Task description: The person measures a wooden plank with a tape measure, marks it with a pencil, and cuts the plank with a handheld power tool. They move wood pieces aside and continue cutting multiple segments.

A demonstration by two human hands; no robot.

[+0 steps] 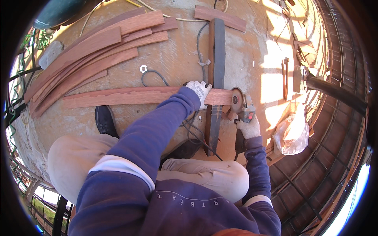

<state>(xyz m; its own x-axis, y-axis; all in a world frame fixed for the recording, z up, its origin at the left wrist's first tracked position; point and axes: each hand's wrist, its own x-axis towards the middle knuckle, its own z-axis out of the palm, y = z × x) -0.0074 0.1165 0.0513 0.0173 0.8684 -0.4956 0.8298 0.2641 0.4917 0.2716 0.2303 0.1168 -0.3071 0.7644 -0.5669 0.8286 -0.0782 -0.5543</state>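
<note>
My left hand (200, 91), in a white work glove, has its fingers pressed flat on the long reddish wooden plank (130, 96), which lies across a dark upright beam (215, 78) on the concrete floor (177, 59). My right hand (249, 128) has its fingers wrapped around the grey angle grinder (243, 108), its disc at the plank's right end. More reddish planks (94, 51) lie stacked beyond, to the left.

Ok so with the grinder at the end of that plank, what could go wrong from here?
1. The left hand presses the plank close to the grinder disc; a kick could bring them together.
2. Black cables lie looped under the plank near the disc and could be snagged or cut.
3. The plank rests only on a dark beam, so it may shift; the right hand alone holds the grinder.
</note>
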